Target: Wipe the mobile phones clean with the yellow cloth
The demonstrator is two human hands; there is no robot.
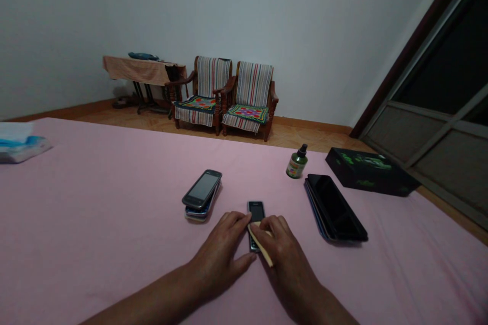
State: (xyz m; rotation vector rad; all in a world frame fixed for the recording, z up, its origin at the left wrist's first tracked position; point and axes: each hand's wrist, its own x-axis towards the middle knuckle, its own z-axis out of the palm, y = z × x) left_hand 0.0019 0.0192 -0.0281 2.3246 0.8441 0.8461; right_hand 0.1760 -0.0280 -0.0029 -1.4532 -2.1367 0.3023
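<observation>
A small keypad mobile phone (256,209) lies face up on the pink cloth in front of me. My left hand (219,249) steadies it from the left, fingers at its upper edge and thumb near its lower end. Pinched in my right hand (284,251) is a folded pale yellow cloth (267,253), pressed onto the phone's keypad, which it partly hides. Left of the hands sits a stack of phones with a grey touchscreen phone (203,189) on top. To the right lies a stack of larger devices topped by a black tablet (335,208).
A green spray bottle (297,162) stands behind the tablet stack, with a black box (369,170) at the right. A white and blue packet (21,144) rests at the far left. Past the pink-covered surface (114,177) are two wooden armchairs (249,91) and a draped table (137,70).
</observation>
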